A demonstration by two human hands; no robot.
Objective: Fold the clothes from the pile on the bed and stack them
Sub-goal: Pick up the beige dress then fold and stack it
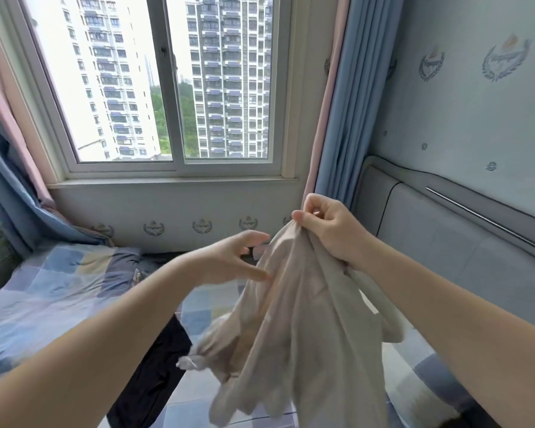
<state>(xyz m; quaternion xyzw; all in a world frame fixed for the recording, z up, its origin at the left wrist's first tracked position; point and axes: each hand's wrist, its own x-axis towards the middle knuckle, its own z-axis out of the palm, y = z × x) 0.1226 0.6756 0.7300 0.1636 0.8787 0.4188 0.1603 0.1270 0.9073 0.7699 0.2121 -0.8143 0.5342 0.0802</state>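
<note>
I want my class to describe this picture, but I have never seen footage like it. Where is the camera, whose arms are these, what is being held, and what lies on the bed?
There is no machine here. The single picture comes from a wide-angle camera worn on a person's head, looking forward and down, so the two bare arms are that person's own. The right hand pinches the top of a beige garment, which hangs crumpled above the checked bed. The left hand is open, with its fingers spread at the cloth's edge. A black garment lies on the bed, partly hidden by the left arm. Behind is a window.
</note>
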